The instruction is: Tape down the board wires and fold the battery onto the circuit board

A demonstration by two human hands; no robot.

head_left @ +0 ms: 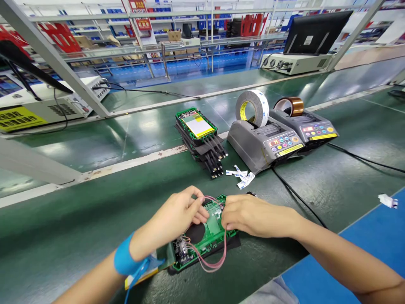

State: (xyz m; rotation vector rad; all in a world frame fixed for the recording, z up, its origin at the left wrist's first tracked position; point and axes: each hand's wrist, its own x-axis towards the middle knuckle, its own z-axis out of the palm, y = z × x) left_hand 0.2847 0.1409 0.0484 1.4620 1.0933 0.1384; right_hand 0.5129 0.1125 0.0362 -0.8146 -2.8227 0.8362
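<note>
Green-framed device (213, 223) lies lengthwise, slanting away rightward, beneath left hand (185, 209) and right hand (245, 214). The right, nearer its far end, pinches pink wires (225, 244); the left's grip is unclear.

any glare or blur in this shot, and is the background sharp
Head view: pale glare patches on the green tabletop; head view: the left hand, right hand and pink wires look fairly crisp, without obvious motion blur; head view: the far shelves look somewhat softer.
</note>
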